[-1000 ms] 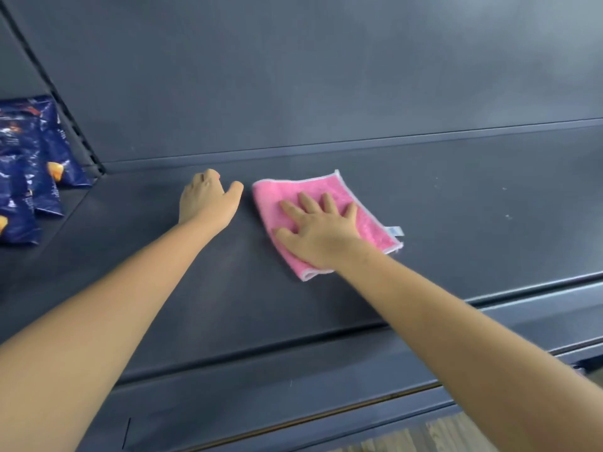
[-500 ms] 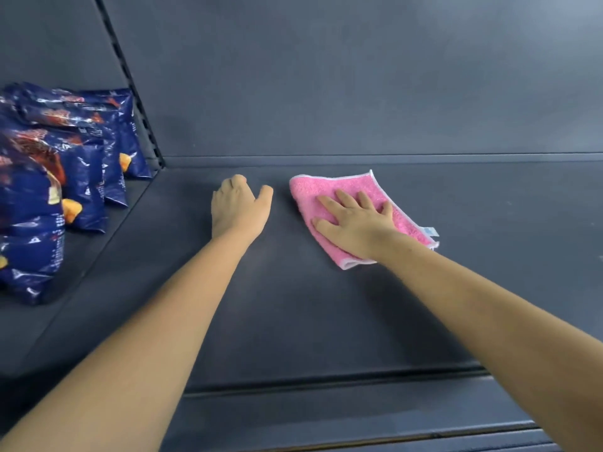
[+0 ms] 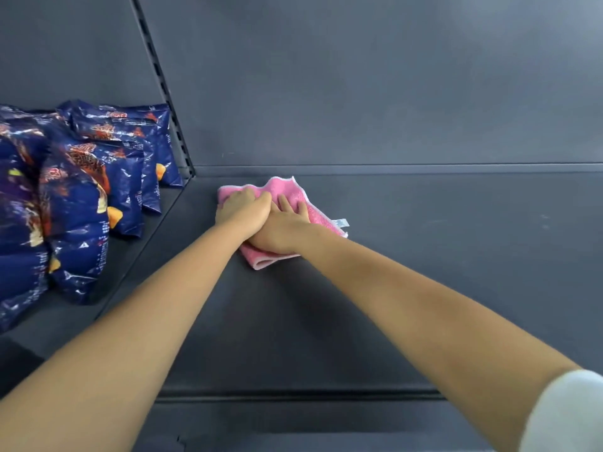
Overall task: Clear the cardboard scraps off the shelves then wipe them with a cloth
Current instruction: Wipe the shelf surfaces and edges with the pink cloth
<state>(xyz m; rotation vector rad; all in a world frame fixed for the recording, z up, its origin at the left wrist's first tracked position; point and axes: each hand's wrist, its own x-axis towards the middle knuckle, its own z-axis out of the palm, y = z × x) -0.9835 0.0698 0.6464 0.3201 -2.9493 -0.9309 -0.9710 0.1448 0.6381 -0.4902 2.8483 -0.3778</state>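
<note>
While both bare arms reach straight forward over the dark grey shelf [image 3: 424, 256], the two hands meet on a pink cloth [image 3: 295, 194] that lies flat on it, close to the back panel [image 3: 359, 93].

The left hand [image 3: 241, 208] is palm down, with the knuckles raised and the fingers curled over the left far part of the cloth, so it grips the cloth there. Just beyond this hand the cloth edge is a little bunched and lifted. The left hand also lies partly over the thumb side of the right hand [image 3: 280, 230], and the two touch.

The right hand is flat and relaxed, not closed. Its fingers [image 3: 284, 202] are straight, a little spread, and they press the cloth down on the shelf. The near corner of the cloth shows under the right wrist, and a small white label [image 3: 341, 222] sticks out of the cloth to the right of this hand.

To the left of the left hand, well apart from it, several dark blue snack bags [image 3: 98, 177] stand in a row on the neighbouring shelf section, behind a slotted upright [image 3: 166, 93]. A white sleeve [image 3: 567, 415] covers the upper right arm.
</note>
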